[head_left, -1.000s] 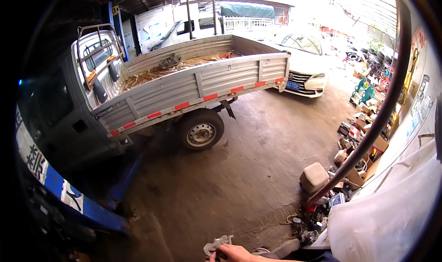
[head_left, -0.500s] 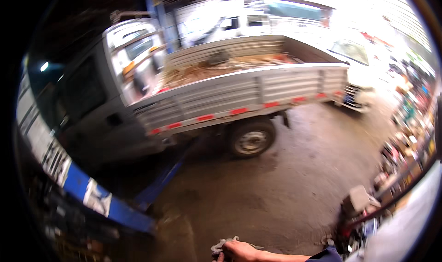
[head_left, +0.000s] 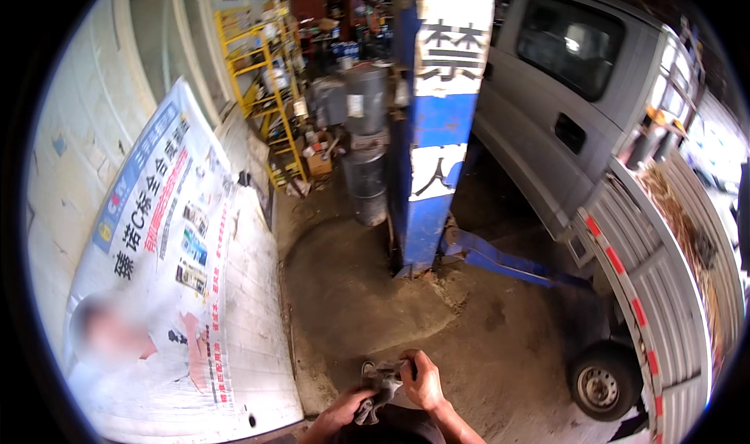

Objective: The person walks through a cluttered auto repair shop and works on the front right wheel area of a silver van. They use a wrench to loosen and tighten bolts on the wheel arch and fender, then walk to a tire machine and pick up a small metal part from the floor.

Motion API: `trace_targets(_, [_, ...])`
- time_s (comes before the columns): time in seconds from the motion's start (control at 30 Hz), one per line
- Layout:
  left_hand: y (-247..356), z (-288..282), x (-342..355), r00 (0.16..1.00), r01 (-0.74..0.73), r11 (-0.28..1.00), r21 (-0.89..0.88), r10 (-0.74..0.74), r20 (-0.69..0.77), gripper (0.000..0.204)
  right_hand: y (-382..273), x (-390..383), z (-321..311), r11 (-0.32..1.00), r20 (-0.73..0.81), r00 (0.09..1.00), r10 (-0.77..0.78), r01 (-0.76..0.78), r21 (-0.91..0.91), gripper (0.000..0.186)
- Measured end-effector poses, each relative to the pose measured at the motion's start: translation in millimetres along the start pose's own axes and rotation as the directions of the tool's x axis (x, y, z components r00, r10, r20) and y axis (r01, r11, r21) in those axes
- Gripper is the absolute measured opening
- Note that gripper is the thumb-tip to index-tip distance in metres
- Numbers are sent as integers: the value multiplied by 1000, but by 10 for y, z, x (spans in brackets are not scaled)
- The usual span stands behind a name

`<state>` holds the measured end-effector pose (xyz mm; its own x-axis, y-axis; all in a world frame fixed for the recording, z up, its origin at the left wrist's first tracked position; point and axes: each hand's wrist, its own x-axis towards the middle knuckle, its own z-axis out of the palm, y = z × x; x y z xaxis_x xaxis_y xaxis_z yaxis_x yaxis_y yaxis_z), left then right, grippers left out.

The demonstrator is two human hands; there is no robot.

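Observation:
Low in the middle of the view my left hand [head_left: 346, 409] has its fingers closed on a crumpled grey cloth [head_left: 373, 401]. My right hand [head_left: 422, 381] is beside it, fingers bent and pinched at the upper end of the same bundle. Something small and dark is at the right fingertips, too unclear to name. Below the hands is dark clothing, with the dirty concrete floor [head_left: 351, 311] beyond them.
A blue-and-white lift post [head_left: 426, 225] with a low arm [head_left: 508, 260] stands ahead. A silver pickup [head_left: 562, 69] with its rear wheel [head_left: 601, 385] fills the right. A printed banner [head_left: 156, 256] lines the left wall. Behind are a yellow ladder-like rack [head_left: 269, 92] and grey drums [head_left: 363, 178].
The view has swung left: the truck moved from the middle to the right, and the banner and rack came in. Both my hands with the cloth now sit higher and show more fully.

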<state>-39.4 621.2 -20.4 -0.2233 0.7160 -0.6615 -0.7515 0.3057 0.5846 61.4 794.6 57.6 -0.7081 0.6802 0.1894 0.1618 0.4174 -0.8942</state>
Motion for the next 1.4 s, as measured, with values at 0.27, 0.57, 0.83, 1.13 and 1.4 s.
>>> trace_targets(0.27, [1139, -1340, 1214, 994, -92, 797, -597, 112, -3, 23, -68, 1564, 656, 990, -194, 978, 79, -100, -98, 11])
trace_targets(0.57, [2328, -2178, 1734, 904, -405, 795, -451, 423, -65, 47, -244, 2692, 2305, 853, 813, 565, -143, 486, -188, 46])
trace_targets(0.83, [3719, -3072, 1797, 938, -332, 582, -742, 291, -191, 39, -189, 4280, 3528, 872, 898, 437, -47, 456, -176, 32])
trace_targets(1.13, [5790, -3469, 2204, 896, -443, 744, -500, 356, -265, 52, -670, 6164, 4458, 905, 582, 790, -195, 374, -203, 37])
trace_targets(1.4, [6967, -3573, 3409, 912, -407, 857, 315, 401, 88, 39, 73, 6964, 4611, 925, 363, 851, 379, -347, -153, 32])
